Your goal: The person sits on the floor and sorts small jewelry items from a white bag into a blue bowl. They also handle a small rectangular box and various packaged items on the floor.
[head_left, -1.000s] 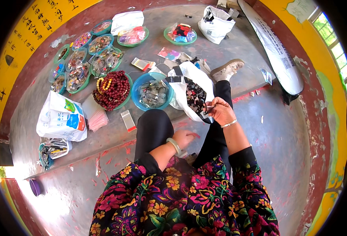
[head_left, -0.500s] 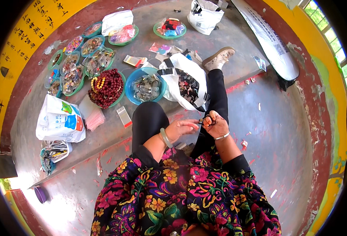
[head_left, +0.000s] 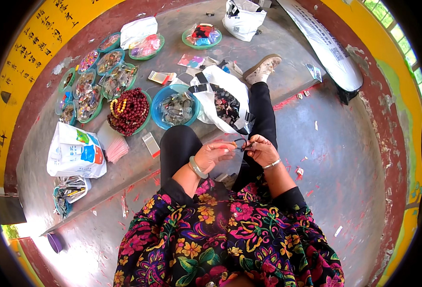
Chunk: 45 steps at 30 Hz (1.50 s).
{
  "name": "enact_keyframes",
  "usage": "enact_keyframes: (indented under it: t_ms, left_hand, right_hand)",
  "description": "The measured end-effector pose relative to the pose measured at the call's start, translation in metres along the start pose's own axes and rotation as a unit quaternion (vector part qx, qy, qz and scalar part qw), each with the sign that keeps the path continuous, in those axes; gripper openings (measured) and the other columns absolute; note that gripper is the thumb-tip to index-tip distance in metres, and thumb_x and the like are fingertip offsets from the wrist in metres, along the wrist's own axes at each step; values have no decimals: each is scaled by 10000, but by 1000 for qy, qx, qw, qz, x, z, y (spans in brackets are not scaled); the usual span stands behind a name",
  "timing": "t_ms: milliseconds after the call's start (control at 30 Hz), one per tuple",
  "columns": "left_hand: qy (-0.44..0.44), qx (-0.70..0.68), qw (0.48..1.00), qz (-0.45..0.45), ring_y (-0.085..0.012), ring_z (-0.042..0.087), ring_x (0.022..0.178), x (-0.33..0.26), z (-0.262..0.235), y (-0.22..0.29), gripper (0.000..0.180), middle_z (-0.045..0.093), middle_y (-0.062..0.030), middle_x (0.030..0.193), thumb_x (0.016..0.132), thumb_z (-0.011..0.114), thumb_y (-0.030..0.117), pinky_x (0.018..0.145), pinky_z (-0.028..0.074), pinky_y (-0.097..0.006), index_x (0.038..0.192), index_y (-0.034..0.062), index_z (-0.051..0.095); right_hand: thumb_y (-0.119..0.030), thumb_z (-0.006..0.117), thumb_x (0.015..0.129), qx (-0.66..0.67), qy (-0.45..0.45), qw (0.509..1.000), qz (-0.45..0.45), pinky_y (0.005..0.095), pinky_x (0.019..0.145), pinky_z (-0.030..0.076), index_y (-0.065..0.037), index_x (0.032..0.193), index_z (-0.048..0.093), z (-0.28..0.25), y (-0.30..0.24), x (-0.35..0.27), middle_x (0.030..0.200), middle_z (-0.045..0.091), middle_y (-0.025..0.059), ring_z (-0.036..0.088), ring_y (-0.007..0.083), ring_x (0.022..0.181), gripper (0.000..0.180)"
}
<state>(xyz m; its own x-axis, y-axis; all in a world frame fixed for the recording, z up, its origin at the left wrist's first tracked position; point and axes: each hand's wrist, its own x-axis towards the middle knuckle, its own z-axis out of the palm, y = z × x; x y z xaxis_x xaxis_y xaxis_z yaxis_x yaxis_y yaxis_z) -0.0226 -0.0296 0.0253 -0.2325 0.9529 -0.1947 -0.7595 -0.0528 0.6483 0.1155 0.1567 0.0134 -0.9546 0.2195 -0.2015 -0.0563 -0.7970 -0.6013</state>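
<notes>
In front of my knees, my two hands meet over a thin black loop [head_left: 240, 142] that looks like a hair tie. My left hand [head_left: 213, 155] is closed, its thumb and fingertips pinching at the loop's left side. On the other side, my right hand [head_left: 263, 152] is closed too, fingers curled on a dark piece joined to the loop. Its exact form is too small to make out. Just beyond my hands stands an open white bag [head_left: 210, 109] full of small dark pieces. Left of that bag sits a blue basin [head_left: 157, 109] holding small clear packets.
A green basin [head_left: 146, 117] of dark red bead strings lies left, with several filled bowls beyond. A white printed bag [head_left: 70, 150] stands by a pink bundle [head_left: 117, 149]. At the far right lies a long white wrapped object [head_left: 328, 52]. A step edge crosses the floor.
My hands have drawn slightly apart, and the black loop now shows open between them. My right fingers have turned toward the left hand. The view has shifted slightly.
</notes>
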Motion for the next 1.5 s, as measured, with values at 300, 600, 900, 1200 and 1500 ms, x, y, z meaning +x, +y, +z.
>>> enact_keyframes:
  t_ms: [300,600,900,1200,1500]
  left_hand:
    - [-4,-11,999,32,-174,558,967,-2,2,7,219,544,-90,1124,820,535,67,844,451,-309,1018,-3,596]
    - [-22,14,1000,17,-177,549,987,1,-4,0,242,560,-72,1101,826,529,84,866,434,-316,1050,11,583]
    - [-23,-27,999,20,-190,559,981,-4,3,5,249,582,-82,1062,827,538,108,879,431,-315,1047,-3,576]
    - [4,-58,998,-6,-192,580,934,0,-5,0,233,580,-112,1060,815,549,72,842,467,-303,1024,-24,581]
    - [4,-18,999,-47,-217,588,915,0,-3,0,240,587,-140,1029,814,540,60,838,471,-306,1021,-57,570]
  right_hand:
    - [-7,546,793,-136,124,983,-10,220,630,469,-25,896,583,7,-18,-17,888,625,81,600,154,835,111]
    - [-14,581,798,-355,90,922,-128,204,755,429,24,963,618,40,3,-3,916,615,48,547,86,829,173]
    - [-11,562,810,-354,-2,933,-67,204,745,424,19,1101,538,50,12,-1,918,587,13,521,73,823,294]
    - [113,593,703,-301,-95,948,41,249,750,442,-51,1267,369,48,-17,-10,926,558,63,531,122,856,629]
    - [92,591,729,-378,-17,925,-33,224,613,471,-15,1194,451,55,-15,-13,761,585,56,570,118,648,498]
